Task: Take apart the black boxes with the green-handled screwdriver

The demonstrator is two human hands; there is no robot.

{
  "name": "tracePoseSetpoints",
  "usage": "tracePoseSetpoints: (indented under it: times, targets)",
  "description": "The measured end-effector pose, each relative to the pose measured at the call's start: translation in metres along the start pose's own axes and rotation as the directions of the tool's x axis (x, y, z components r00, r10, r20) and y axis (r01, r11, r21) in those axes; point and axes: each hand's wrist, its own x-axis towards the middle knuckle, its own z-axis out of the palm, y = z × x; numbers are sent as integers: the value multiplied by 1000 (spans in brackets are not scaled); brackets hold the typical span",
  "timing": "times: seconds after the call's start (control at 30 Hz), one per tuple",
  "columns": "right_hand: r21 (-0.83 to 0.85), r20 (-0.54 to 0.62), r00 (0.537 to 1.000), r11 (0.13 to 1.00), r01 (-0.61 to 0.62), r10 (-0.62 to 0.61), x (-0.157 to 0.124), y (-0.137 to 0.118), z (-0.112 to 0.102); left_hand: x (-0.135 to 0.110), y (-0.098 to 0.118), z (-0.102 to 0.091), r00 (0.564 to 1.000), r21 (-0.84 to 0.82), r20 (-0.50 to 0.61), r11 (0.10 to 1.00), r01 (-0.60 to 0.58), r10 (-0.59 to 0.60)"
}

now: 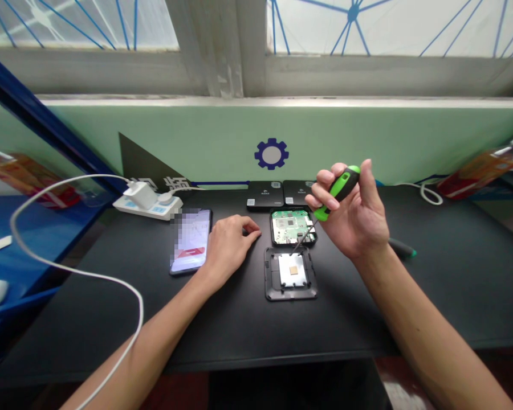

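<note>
My right hand [354, 213] is closed around the handle of a green-and-black screwdriver [343, 186]. Its thin shaft slants down to the left, the tip at the upper edge of a black plastic cover [271, 279]; I cannot tell whether it touches. A silver metal plate [285, 277] with a small tan square pad [293, 270] is set in that cover. Just behind lies an open black case with a green circuit board [288, 222]. My left hand [228, 245] rests on the table beside the phone, fingers curled and thumb near the fingertips; whatever they hold is hidden.
A lit phone [194, 245] lies left of my left hand. Two black boxes [265, 196] stand at the back. A white power strip [154, 206] with a charger and cable [141, 302] is at left. Another dark handle [402, 248] lies behind my right wrist on the black table [239, 336].
</note>
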Motion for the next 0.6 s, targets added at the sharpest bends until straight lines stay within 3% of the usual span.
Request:
tracePoseSetpoints:
  times: [0.17, 0.27, 0.37, 0.43, 0.5, 0.6]
  targets:
    - [-39, 46, 999, 999, -5, 7, 0, -1, 2, 0, 13, -7, 997, -39, -64, 998, -43, 40]
    - [-37, 133, 989, 998, -58, 62, -4, -3, 2, -2, 32, -20, 973, -137, -76, 964, -227, 218]
    - [-42, 320, 934, 987, -155, 160, -8, -5, 1, -6, 46, -27, 894, -274, 62, 869, -413, 444]
    - [-51, 438, 876, 978, -201, 203, -10, -5, 0, -9, 51, -26, 830, -356, 167, 817, -453, 532]
    - [-56, 502, 835, 972, -229, 226, -10, -4, -1, -13, 52, -21, 791, -400, 234, 798, -452, 565]
    - [-50, 539, 808, 966, -254, 240, -9, -3, -3, -18, 52, -12, 774, -402, 284, 803, -441, 567]
